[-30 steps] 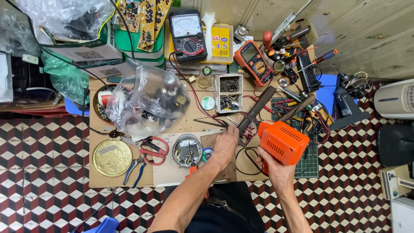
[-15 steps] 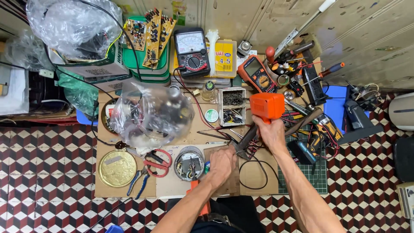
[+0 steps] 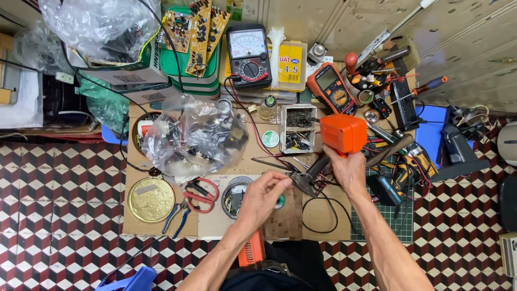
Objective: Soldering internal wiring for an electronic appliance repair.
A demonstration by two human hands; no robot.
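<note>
My right hand (image 3: 347,171) grips the orange tool (image 3: 342,133) at frame center-right — my left hand (image 3: 263,196) pinches something too small to tell.

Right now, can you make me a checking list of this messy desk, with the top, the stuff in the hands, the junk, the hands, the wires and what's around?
Surface: cardboard-covered worktop, crowded; green cutting mat at its right edge.
Job's things: orange box-shaped tool held up; small round part pinched at the fingertips.
Clutter: clear plastic bag of parts, round gold tin lid, red-handled pliers, two multimeters, compartment box.
Grippers: left hand closed on the round part; right hand gripping the orange tool.
Cables: black wire loop beside the right wrist; red lead running across the cardboard.
Surroundings: red, white and black tiled floor; pale wall panels.
</note>
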